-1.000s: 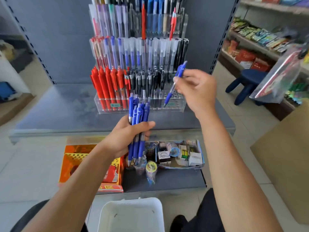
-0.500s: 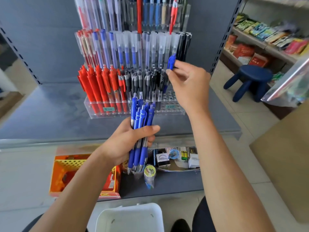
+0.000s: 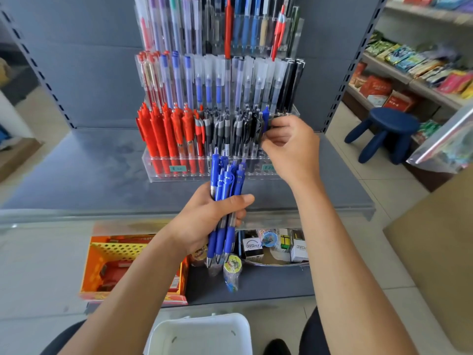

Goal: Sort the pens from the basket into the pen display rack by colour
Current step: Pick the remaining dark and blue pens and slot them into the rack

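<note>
A clear tiered pen display rack [image 3: 179,172] stands on the grey shelf. Its front row holds red pens [image 3: 163,134] at the left and black pens [image 3: 230,129] to their right. My right hand [image 3: 289,147] pinches a single blue pen [image 3: 265,116] standing upright in the front row, just right of the black pens. My left hand [image 3: 204,219] grips a bundle of several blue pens [image 3: 225,190] upright in front of the rack. A white basket [image 3: 199,334] sits at the bottom of the view; what it holds is hidden.
The grey shelf [image 3: 89,175] carries the rack. Below it are an orange and yellow box [image 3: 115,265] and a tray of small boxed goods [image 3: 276,247]. A blue stool [image 3: 389,131] and stocked shelves [image 3: 409,73] stand at the right, a cardboard box [image 3: 440,265] nearer.
My right hand brought the single blue pen from the air in front of the rack down into the front row beside the black pens. The left hand kept its bundle.
</note>
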### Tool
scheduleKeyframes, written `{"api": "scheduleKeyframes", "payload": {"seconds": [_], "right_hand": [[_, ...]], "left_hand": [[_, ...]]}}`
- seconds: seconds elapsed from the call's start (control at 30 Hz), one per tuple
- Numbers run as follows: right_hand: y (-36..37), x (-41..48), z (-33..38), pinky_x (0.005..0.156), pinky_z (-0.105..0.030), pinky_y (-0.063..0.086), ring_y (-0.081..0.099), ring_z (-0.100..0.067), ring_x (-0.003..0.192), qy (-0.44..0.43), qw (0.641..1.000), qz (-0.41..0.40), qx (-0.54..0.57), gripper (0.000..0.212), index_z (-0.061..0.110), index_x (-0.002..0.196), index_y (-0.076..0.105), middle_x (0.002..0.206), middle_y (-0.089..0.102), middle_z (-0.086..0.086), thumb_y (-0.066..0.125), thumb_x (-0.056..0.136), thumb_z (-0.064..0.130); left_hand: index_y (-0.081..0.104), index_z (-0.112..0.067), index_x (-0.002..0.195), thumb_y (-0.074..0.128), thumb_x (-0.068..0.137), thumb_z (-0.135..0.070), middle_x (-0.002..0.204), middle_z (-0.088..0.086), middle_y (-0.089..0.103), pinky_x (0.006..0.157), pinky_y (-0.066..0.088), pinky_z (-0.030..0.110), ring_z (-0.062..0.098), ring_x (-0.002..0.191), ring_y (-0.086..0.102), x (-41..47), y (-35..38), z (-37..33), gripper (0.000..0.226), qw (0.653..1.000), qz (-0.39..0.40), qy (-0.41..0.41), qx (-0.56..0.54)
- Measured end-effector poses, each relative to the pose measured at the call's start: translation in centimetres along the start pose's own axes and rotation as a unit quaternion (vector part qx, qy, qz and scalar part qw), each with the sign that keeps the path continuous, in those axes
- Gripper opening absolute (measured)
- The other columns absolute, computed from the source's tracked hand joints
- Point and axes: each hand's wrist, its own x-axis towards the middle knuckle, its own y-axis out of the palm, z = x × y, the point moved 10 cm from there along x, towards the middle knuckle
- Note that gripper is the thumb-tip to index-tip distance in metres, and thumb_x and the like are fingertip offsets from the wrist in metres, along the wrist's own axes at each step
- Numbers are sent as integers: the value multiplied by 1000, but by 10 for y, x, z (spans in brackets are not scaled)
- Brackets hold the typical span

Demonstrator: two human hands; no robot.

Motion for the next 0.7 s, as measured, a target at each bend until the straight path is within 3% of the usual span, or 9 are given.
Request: {"api": "scheduleKeyframes", "payload": {"seconds": [0.1,0.23,0.3,0.37,0.43,0.5,0.6,0.7], "right_hand": [[-8,-15,4,70,-19,54,64,-1,71,4,1000,10,20,7,19,92,69,79,70,7,74,88,21],[30,-45,3,81,-42,59,70,-18,79,41,972,226,44,12,22,87,78,82,75,-3,73,90,33],[38,-53,4,83,-41,61,71,-15,79,43,964,258,55,10,23,92,79,84,76,0,71,93,29],[38,-55,5,76,-31,60,69,-9,75,41,963,257,74,10,21,95,79,84,76,2,70,94,24],[38,-56,6,68,-19,53,68,-7,73,42,962,257,87,9,19,95,78,81,76,4,70,95,21],[39,-56,7,64,-14,49,67,-5,72,51,961,251,102,9,18,91,77,77,74,6,69,95,21],[39,-53,7,62,-13,47,65,-4,69,78,963,221,135,11,16,88,75,72,71,9,68,95,21],[30,-45,-2,65,-19,49,69,-8,70,123,963,167,171,14,15,89,74,73,73,7,67,96,25]], "left_hand": [[48,-9,91,78,78,-17,69,3,53,62,50,27,16,62,54,1,-1,-1,34,1000,-15,10,-1],[55,-10,84,80,77,-14,68,5,52,61,51,27,16,60,54,1,0,-1,26,999,-27,18,-2],[67,-24,75,80,80,-10,67,4,52,61,50,28,16,59,53,1,2,-3,20,999,-20,24,-7],[69,-29,76,78,78,-9,68,4,52,60,50,28,16,59,53,0,3,-2,21,999,-16,26,-14],[67,-18,96,74,76,-8,70,5,52,59,50,28,16,59,53,0,3,-3,24,999,-21,27,-23],[61,-10,102,71,75,-6,71,5,53,58,51,27,16,59,53,1,2,-1,29,999,-29,22,-32],[54,-7,92,69,73,-6,70,6,53,56,51,28,18,58,53,1,-1,-1,24,998,-40,21,-41],[49,-7,92,69,74,-7,67,7,51,54,50,28,18,56,52,0,0,3,27,999,-34,12,-17]]}}
